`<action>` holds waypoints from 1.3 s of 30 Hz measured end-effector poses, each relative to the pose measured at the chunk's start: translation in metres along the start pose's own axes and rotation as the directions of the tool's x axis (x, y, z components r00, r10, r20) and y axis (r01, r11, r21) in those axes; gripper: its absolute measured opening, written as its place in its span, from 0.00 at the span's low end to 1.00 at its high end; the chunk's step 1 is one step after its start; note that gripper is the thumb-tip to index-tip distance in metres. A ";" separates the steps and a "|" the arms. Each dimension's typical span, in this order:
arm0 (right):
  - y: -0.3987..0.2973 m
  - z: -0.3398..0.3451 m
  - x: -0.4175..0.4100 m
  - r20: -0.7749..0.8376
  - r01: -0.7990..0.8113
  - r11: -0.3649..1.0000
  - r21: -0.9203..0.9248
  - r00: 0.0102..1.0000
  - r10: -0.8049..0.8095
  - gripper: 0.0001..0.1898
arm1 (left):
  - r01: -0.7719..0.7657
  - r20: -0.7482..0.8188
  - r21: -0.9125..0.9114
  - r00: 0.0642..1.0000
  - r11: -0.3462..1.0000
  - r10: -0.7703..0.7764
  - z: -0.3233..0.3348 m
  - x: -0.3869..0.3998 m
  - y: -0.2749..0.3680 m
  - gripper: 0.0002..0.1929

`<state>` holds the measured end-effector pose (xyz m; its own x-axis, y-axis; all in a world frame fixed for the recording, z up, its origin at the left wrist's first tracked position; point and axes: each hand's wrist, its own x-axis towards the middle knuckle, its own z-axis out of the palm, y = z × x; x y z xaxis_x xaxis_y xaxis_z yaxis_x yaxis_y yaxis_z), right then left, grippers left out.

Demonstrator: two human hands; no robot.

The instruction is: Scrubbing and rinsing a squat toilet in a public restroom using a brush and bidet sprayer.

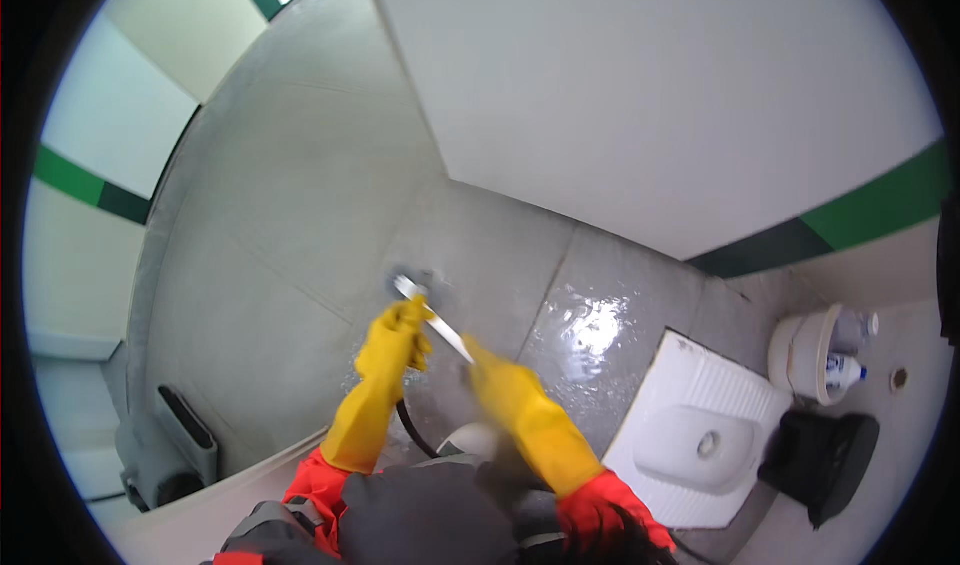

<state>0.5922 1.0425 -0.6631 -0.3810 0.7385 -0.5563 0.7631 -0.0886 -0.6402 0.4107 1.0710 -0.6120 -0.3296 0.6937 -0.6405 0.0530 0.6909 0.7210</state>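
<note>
My right hand [517, 400], in a yellow rubber glove and slightly blurred, grips the end of a white handle [448, 335]. The handle's far end widens into a white head [407, 286], probably a brush, over a dark round spot on the wet floor. My left hand [394, 340], gloved in yellow too, is close beside that head with its fingers curled. A black hose [412, 431] rises from below into the left hand, which appears closed around it; the hose's tip is hidden. Both gloves end in red cuffs.
A white squat toilet [701, 434] is set in the grey tiled floor [300, 190] at right. Beyond it stand a bucket [799, 355] holding bottles and a black bin [821, 460]. A white partition [637, 77] rises ahead. A grey container [161, 452] lies at lower left.
</note>
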 end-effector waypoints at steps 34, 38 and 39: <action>0.114 -0.134 -0.221 -0.364 -0.659 0.701 0.273 0.604 0.709 0.27 | -0.405 0.182 -0.235 0.875 0.884 0.449 0.022 0.067 0.020 0.32; 0.111 -0.126 -0.237 -0.377 -0.469 0.692 0.549 0.599 0.706 0.27 | -0.465 0.176 -0.236 0.843 0.853 0.508 0.019 0.070 0.011 0.33; 0.108 -0.125 -0.244 -0.377 -0.476 0.690 0.546 0.596 0.709 0.27 | -0.459 0.178 -0.240 0.845 0.856 0.503 0.018 0.072 0.013 0.33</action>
<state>0.8330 0.9368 -0.5304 0.5108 0.6292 -0.5858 0.4230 -0.7772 -0.4660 0.4042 1.1337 -0.6536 -0.0837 0.9706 -0.2257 -0.0300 0.2240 0.9741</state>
